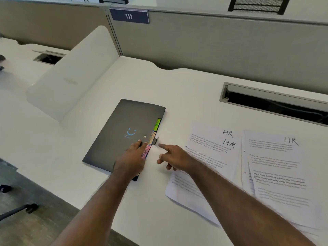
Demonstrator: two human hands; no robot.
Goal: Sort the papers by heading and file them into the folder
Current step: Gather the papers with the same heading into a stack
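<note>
We see a dark grey folder (122, 134) lying closed and flat on the white bench (177, 91), a little left of the middle of the view, its long side tilted toward one o'clock. A blue smiling face is printed on its cover, and coloured index tabs (150, 139) stick out along its right edge: a green one at the top, then an orange one, then a pink one that reads FINANCE. A small grey clasp (155, 140) juts out from that same edge.

Our left hand (132, 159) rests flat on the lower right part of the cover, fingers straight and spread, pressing down beside the tabs. Our right hand (173, 158) hovers at three o'clock from the left one, just off the folder's edge, its index finger stretched out toward the clasp and very near it; the other fingers are loosely bent and hold nothing. We cannot tell whether the fingertip touches the clasp.

At three o'clock from the folder lie the papers (255, 167), loosely overlapped in two spread heaps of printed sheets, several with HR handwritten at the top. Our right forearm crosses over the nearer heap.

At twelve o'clock a grey partition (213, 41) carries a dark plate (129, 16) numbered 111, and a cable slot (276, 103) opens in the bench at two o'clock.
</note>
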